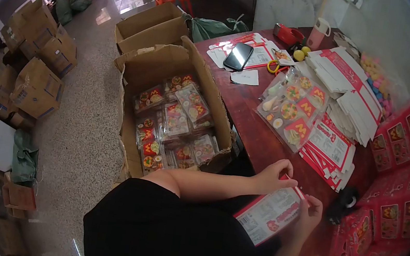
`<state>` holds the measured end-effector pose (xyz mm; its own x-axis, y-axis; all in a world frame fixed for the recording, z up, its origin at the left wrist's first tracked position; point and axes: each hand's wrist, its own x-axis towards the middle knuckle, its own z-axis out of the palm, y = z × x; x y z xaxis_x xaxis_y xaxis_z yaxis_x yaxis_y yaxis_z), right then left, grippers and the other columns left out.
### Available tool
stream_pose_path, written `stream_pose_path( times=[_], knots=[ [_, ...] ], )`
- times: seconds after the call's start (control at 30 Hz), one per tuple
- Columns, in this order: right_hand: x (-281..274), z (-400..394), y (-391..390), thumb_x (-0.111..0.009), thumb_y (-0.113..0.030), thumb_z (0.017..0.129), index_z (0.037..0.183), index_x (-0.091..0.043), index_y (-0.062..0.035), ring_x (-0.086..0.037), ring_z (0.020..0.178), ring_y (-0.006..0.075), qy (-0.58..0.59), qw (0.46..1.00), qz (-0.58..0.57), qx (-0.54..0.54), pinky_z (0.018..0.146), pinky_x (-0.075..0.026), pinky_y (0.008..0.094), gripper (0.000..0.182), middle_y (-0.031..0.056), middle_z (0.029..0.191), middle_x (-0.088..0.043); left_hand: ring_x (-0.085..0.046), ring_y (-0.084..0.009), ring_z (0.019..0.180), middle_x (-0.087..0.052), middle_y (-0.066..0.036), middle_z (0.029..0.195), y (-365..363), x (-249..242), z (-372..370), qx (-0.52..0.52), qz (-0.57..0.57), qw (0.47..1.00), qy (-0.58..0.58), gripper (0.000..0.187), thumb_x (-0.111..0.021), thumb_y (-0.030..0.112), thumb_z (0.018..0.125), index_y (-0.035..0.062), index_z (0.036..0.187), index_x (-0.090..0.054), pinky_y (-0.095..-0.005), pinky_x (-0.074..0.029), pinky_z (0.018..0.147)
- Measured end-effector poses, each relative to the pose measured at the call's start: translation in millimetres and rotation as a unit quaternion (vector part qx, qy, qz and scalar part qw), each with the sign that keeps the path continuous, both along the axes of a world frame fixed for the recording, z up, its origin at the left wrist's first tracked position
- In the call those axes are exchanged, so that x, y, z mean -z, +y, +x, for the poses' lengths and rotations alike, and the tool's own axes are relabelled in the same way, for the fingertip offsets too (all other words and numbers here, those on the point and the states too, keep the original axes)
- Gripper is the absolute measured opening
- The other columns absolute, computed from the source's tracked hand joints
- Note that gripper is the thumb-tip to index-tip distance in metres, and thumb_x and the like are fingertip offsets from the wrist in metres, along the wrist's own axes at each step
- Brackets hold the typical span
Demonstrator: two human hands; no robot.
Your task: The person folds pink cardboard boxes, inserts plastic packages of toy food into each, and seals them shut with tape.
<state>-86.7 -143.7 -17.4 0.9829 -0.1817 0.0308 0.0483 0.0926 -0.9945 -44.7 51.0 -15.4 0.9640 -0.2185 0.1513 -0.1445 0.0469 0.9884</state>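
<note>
A red and white printed card box, lying flat and tilted, is held between my two hands near the table's front edge. My left hand pinches its top edge, with thumb and fingers together. On the right, my right hand has its fingers closed round the box's upper right corner. Beyond my hands lie clear plastic packs with food-shaped pieces, beside printed cards in a pile. An open carton at my left holds several similar packs.
On the red table are a phone, yellow-handled scissors, a pink bottle and a black tape dispenser. Red packages line the right side. More cartons stand on the floor at left.
</note>
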Motion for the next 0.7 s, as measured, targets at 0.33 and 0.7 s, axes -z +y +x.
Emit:
stream_pose_path(
  times=[0.33, 0.7],
  knots=[
    [-29.1, 24.3, -5.0, -0.062, -0.001, 0.079, 0.079, -0.057, 0.001, -0.053, 0.086, 0.0133, -0.053, 0.996, -0.063, -0.028, 0.079, -0.042, 0.025, 0.005, 0.005, 0.089, -0.058, -0.054, -0.0055, 0.071, -0.059, -0.001, 0.074, 0.6, -32.8, 17.7, 0.03, 0.037, 0.996, 0.077, 0.011, -0.065, 0.01, 0.08, 0.0016, 0.086, -0.06, -0.0212, -0.044, 0.063],
    [-36.9, -5.5, -37.3, -0.048, -0.016, 0.093, 0.12, -0.055, -0.0023, -0.052, 0.109, 0.0167, -0.066, 0.987, -0.132, -0.06, 0.088, -0.043, 0.0274, 0.031, 0.0093, 0.12, -0.056, -0.047, -0.0074, 0.081, -0.05, -0.002, 0.091, 0.1, -1.3, -13.5, -0.01, -0.078, 0.989, 0.122, 0.017, -0.045, 0.023, 0.097, 0.0074, 0.103, -0.045, -0.021, -0.042, 0.071]
  ],
)
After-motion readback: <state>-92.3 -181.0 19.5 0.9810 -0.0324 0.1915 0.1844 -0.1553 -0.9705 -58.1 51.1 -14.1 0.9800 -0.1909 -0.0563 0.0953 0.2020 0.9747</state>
